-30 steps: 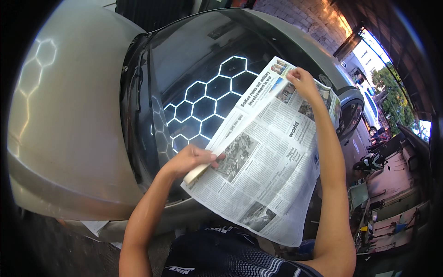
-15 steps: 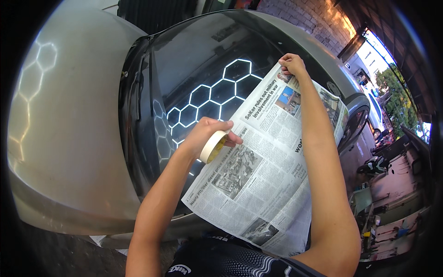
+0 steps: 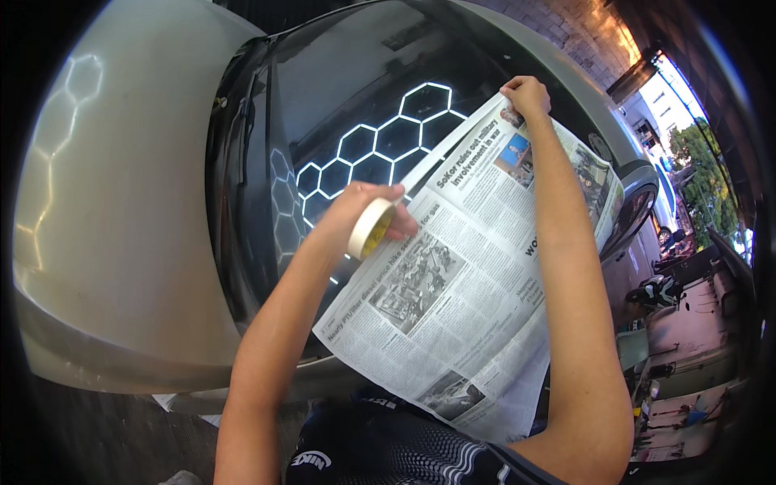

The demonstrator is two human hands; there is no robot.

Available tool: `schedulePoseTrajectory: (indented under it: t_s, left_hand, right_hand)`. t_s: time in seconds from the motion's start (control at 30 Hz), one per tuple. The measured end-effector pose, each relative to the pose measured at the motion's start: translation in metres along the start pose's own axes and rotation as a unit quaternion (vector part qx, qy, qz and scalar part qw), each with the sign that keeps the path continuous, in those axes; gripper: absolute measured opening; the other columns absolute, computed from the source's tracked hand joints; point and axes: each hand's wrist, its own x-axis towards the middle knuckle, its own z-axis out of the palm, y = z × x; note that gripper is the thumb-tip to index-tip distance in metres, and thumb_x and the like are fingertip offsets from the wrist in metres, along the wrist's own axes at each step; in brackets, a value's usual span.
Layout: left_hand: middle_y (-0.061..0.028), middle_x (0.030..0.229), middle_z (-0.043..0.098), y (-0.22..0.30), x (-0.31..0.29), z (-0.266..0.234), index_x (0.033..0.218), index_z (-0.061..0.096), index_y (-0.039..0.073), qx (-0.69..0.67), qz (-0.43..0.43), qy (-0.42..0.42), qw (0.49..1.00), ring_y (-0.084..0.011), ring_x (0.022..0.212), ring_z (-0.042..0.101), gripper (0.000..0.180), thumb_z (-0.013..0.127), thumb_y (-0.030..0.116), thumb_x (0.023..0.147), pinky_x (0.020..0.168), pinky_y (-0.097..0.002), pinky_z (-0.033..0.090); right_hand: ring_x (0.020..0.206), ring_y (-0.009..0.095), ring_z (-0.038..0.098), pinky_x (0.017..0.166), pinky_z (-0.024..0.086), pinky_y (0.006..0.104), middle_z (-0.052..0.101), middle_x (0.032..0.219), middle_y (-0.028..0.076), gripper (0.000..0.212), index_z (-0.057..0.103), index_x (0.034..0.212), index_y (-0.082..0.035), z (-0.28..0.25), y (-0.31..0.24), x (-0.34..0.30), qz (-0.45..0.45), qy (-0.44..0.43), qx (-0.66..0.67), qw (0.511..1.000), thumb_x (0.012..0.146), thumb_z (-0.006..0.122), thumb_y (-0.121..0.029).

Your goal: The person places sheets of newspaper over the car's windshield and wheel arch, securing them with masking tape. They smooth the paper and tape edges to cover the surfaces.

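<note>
A printed newspaper sheet [image 3: 477,242] hangs at a slant in front of my body, beside the dark car windshield [image 3: 331,97]. My right hand [image 3: 530,99] is closed, pinching the sheet's far upper corner. A roll of masking tape [image 3: 363,230], cream with a yellowish inside, is held in my left hand [image 3: 353,208], whose fingers are curled at the sheet's upper left edge. Between the two hands runs a narrow pale strip [image 3: 454,144] that looks like tape, with a dark gap between part of it and the newspaper. My right forearm covers part of the print.
The car's silvery hood [image 3: 137,186] fills the left side, with a wiper [image 3: 246,153] at the windshield's base. A side mirror [image 3: 634,206] stands close to the sheet's right edge. Farther right are a motorcycle [image 3: 656,291] and a cluttered floor area.
My left hand and the tape roll have moved slightly up. My right hand has shifted up and right with the sheet's corner. The pale strip now stands apart from the newspaper's edge.
</note>
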Motion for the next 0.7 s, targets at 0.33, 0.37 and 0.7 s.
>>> schedulePoseTrajectory:
  t_s: [0.33,0.37,0.7]
  left_hand:
    - [-0.0190,0.081,0.077,0.000,0.000,0.002,0.079,0.076,0.000,0.070,-0.009,0.019,0.997,-0.0227,0.070,0.077,0.033,0.067,0.025,0.098,0.070,-0.0271,0.063]
    - [-0.0181,0.082,0.077,-0.002,-0.001,0.002,0.079,0.076,0.000,0.067,-0.013,0.020,0.997,-0.0209,0.070,0.075,0.034,0.066,0.026,0.098,0.072,-0.0275,0.062]
    - [-0.0188,0.087,0.078,0.042,-0.003,0.013,0.081,0.077,0.000,-0.005,0.147,-0.063,0.987,-0.0281,0.093,0.078,0.034,0.069,0.030,0.093,0.087,-0.0339,0.060]
  right_hand:
    - [0.070,0.010,0.073,0.073,0.055,0.0309,0.078,0.082,-0.005,0.019,0.083,0.099,-0.025,0.006,0.006,-0.005,0.016,0.031,0.031,0.999,0.087,0.083,-0.039]
    - [0.071,0.009,0.073,0.073,0.055,0.0303,0.077,0.082,-0.005,0.019,0.083,0.100,-0.026,0.006,0.007,-0.005,0.022,0.029,0.039,0.999,0.087,0.082,-0.039]
    - [0.081,0.011,0.076,0.079,0.055,0.0324,0.079,0.084,-0.007,0.022,0.082,0.099,-0.031,0.009,0.013,-0.005,0.070,0.019,0.081,0.994,0.085,0.081,-0.047]
